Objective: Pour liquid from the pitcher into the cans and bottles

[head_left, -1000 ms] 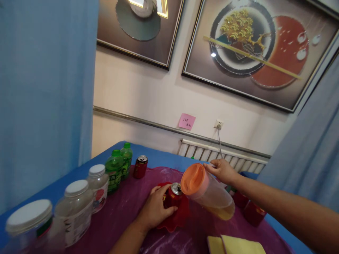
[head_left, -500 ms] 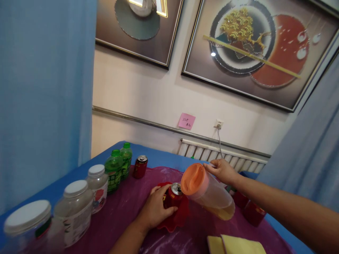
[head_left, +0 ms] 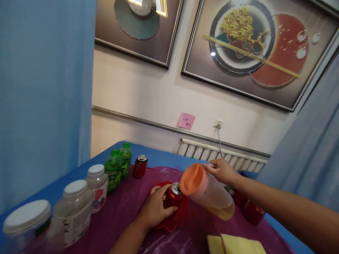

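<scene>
My left hand (head_left: 156, 207) is wrapped round a red drink can (head_left: 172, 198), which stands upright on a red scalloped dish (head_left: 169, 223). A clear pitcher (head_left: 213, 197) with an orange lid (head_left: 193, 179) is tilted to the left in my right hand (head_left: 221, 170), which grips it at the handle side. The lid's edge is right beside the can's open top; whether they touch I cannot tell. Some yellowish liquid (head_left: 225, 212) lies in the low end of the pitcher. No stream of liquid is clearly visible.
White-lidded jars (head_left: 76, 208), green bottles (head_left: 113, 169) and another red can (head_left: 140, 166) line the left side. Red cans (head_left: 253, 212) stand at the right, partly behind my forearm. A folded yellow cloth (head_left: 242, 244) lies in front on the purple plastic sheet (head_left: 196, 229).
Almost nothing differs. Both hands, the can and the tilted pitcher hold the same places, and the view has shifted very slightly.
</scene>
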Demonstrator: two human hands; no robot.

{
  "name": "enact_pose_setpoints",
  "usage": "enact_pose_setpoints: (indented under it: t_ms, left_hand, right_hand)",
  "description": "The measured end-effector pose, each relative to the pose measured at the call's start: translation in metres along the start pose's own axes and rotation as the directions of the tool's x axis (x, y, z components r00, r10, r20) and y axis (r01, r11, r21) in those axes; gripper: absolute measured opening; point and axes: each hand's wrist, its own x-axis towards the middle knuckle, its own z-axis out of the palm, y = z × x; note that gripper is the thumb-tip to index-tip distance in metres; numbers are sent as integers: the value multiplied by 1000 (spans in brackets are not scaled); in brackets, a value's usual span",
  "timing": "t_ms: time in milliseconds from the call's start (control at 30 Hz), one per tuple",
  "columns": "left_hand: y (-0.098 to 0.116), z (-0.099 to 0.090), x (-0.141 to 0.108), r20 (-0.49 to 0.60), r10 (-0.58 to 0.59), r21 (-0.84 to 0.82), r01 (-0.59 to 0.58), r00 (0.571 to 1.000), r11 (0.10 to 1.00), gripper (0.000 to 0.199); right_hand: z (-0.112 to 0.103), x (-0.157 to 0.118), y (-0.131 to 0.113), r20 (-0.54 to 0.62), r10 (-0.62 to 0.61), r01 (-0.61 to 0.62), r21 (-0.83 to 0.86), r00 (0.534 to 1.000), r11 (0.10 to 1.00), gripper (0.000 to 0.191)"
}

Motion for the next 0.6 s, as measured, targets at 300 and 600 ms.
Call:
enact_pose_setpoints:
  t_ms: [300, 600]
  left_hand:
    - [-2, 1, 0, 2, 3, -9, -3, 1000, 1000, 77]
    - [-3, 1, -1, -17, 17, -15, -18, 1000, 1000, 77]
  right_hand:
    - [1, 0, 0, -26, -3, 3, 2, 1000, 1000, 51]
    - [4, 2, 2, -37, 0, 1, 46, 999, 999, 51]
